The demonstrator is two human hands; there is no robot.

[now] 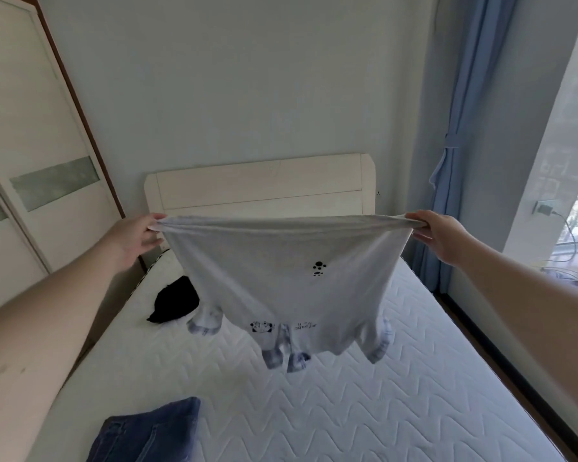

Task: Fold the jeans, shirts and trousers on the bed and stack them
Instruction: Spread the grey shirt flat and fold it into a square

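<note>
Here we are, arms out over the bed, and the light grey T-shirt hangs in the air between our hands, upside down. Our left hand pinches one end of the hem, thumb side on top with the fingers curled under the cloth; our right hand pinches the other end the same way, so the hem runs taut and level from left to right. From there the body drops toward the mattress, collar and plaid-trimmed sleeves lowest, the little panda print reading inverted near the bottom. So the shirt's long axis runs near vertical, neck pointing down, the print side toward us.

It looks thin, soft and light, we'd say: it sags in the middle, and it will flop wherever it is not held. Nothing fragile, nothing slippery, but it will not keep a shape by itself, so we judge the corners of the hem the right places to hold while it is laid flat, then the shoulders for the fold.

Near us at lower left lie the dark blue jeans, seemingly folded already. A black garment sits crumpled farther up the mattress on the left, near the headboard.
</note>
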